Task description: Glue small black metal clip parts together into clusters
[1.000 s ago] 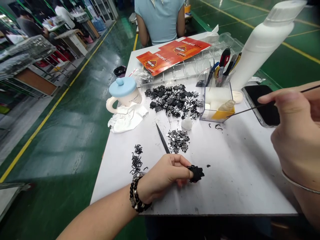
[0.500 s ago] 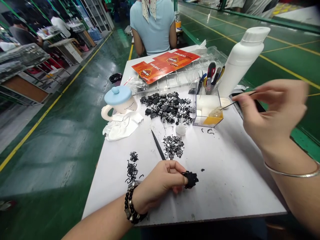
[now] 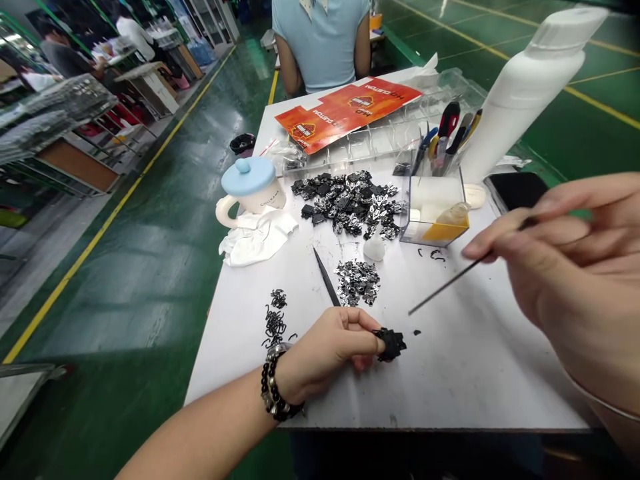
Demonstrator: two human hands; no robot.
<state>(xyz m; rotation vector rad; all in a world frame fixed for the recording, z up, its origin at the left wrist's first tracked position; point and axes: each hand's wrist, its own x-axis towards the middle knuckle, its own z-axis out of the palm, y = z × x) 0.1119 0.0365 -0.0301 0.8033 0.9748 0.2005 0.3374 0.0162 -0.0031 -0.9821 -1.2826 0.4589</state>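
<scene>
Shifted from the clear box point(image 3: 425, 239), the thin rod point(image 3: 445, 289) points toward the black part point(image 3: 393, 343), pinched in the left hand point(image 3: 345, 340) over the bench point(image 3: 475, 373); the right hand's point(image 3: 560, 280) grip is closed on it (a steady tip helps).

The left hand point(image 3: 341, 343) pinches a small, black, blocky part point(image 3: 393, 345) near a pile of silvery metal pieces point(image 3: 358, 283). The right hand point(image 3: 565, 267) holds a thin, dark rod point(image 3: 445, 287), its tip apart from the part.
</scene>
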